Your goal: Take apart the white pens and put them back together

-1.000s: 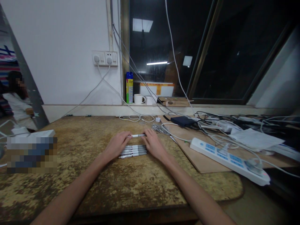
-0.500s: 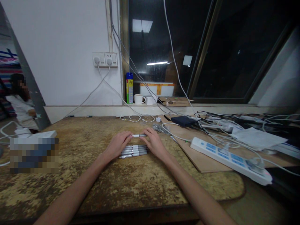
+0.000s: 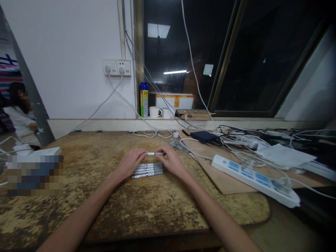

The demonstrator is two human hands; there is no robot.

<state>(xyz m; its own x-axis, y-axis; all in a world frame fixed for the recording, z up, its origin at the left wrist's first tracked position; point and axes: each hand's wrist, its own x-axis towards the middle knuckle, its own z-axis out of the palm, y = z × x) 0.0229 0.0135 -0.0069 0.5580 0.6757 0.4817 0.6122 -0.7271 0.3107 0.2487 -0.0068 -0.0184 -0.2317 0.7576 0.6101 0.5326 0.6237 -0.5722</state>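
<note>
A white and grey pen (image 3: pixel 151 154) is held level between my two hands. The fingers of my left hand (image 3: pixel 133 161) pinch its left end, and those of my right hand (image 3: pixel 169 161) pinch its right, grey end. Both ends of the pen are partly covered by fingers. Just nearer to me, a row of several similar pens (image 3: pixel 148 170) lies side by side on the worn wooden table (image 3: pixel 141 206). Their left tips reach close under my left hand.
A white power strip (image 3: pixel 254 180) with plugs rests on a brown board at the right. Tangled cables and a dark box (image 3: pixel 204 136) lie behind it. A clear plastic bag (image 3: pixel 178 145) is beyond my right hand. A spray can (image 3: pixel 144 99) and mug (image 3: pixel 155 111) stand on the sill. A person sits far left.
The whole view has shifted slightly. My right fingers have moved a little on the pen's grey end; both hands still hold the pen over the row.
</note>
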